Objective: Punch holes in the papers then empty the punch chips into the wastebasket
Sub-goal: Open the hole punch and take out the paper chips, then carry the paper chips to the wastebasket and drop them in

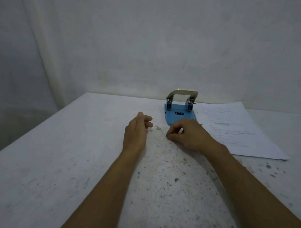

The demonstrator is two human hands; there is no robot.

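Observation:
A blue hole punch [179,110] with a cream handle stands upright near the table's far edge. A printed sheet of paper [238,131] lies flat just to its right. My right hand [189,133] rests on the table right in front of the punch, fingertips pinched together on the tabletop; whether they hold a chip is too small to tell. My left hand [137,130] stands on its edge to the left, fingers curled loosely, holding nothing. A few tiny paper chips [157,128] lie between the two hands. No wastebasket is in view.
The white table [52,160] is speckled with dark spots and scuffs. Its left edge runs diagonally from the far corner toward me. A pale wall [151,42] rises directly behind the punch and paper.

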